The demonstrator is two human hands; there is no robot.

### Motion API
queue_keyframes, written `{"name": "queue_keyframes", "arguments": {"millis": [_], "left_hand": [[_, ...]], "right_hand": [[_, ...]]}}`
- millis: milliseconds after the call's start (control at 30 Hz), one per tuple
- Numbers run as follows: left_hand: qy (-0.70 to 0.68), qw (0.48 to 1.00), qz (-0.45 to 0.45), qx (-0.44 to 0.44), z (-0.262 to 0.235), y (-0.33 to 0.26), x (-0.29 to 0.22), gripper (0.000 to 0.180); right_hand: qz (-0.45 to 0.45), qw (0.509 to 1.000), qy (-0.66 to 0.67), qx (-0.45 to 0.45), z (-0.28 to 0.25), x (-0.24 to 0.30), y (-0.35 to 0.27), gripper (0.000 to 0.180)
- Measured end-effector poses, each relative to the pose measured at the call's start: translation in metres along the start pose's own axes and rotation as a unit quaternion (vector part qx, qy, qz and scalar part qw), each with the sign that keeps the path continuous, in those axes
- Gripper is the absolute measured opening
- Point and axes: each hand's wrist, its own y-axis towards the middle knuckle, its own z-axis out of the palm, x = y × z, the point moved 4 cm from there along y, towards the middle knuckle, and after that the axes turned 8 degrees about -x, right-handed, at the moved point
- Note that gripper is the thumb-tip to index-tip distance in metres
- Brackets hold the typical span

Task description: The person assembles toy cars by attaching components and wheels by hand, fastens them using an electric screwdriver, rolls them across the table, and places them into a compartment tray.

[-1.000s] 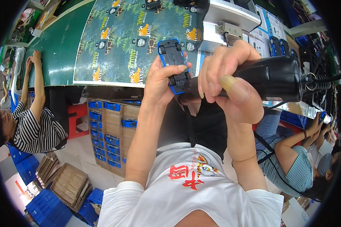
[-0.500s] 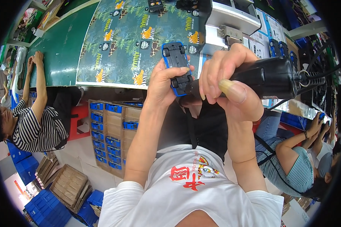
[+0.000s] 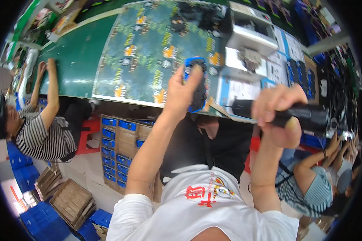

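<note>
My left hand (image 3: 180, 94) is closed round a blue toy car (image 3: 199, 90), with the black underside turned up and the thumb pressed across it. To the right, my right hand (image 3: 278, 110) wraps round a black electric screwdriver (image 3: 315, 116). Its thin bit points left toward the car, and a gap separates the two. Just beyond the screwdriver stands a white metal machine (image 3: 251, 34) with a small metal block on its front. Motion blurs both hands somewhat.
Animal-print sheeting (image 3: 145, 56) covers the green table (image 3: 74, 52). More blue toy cars (image 3: 297, 76) lie at the right. Below the table edge, a cardboard tray (image 3: 126, 144) holds several blue parts. People sit at left and right; cables hang at the right.
The screwdriver has pulled away from the car's underside, moving right and down with my right hand. My left hand and the car have shifted slightly right; the thumb now lies higher on the car.
</note>
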Motion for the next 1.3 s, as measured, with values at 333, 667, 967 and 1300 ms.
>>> {"name": "queue_keyframes", "arguments": {"millis": [333, 667, 967, 1300], "left_hand": [[0.775, 0.375, 0.463, 0.211, -0.083, 0.050, -0.119, 0.096], [0.678, 0.499, 0.539, 0.023, -0.111, -0.023, -0.100, 0.065], [0.332, 0.795, 0.462, 0.209, 0.152, -0.066, 0.045, 0.027], [0.560, 0.772, 0.300, -0.033, 0.315, 0.090, 0.134, 0.082]], "right_hand": [[-0.002, 0.977, -0.133, -0.164, -0.084, 0.007, -0.030, 0.015], [-0.017, 0.978, -0.106, -0.178, -0.101, 0.011, -0.028, 0.017], [-0.012, 0.980, -0.081, -0.184, -0.101, 0.064, -0.066, 0.029], [0.045, 0.960, -0.095, -0.261, -0.122, 0.118, -0.119, 0.028]]}}
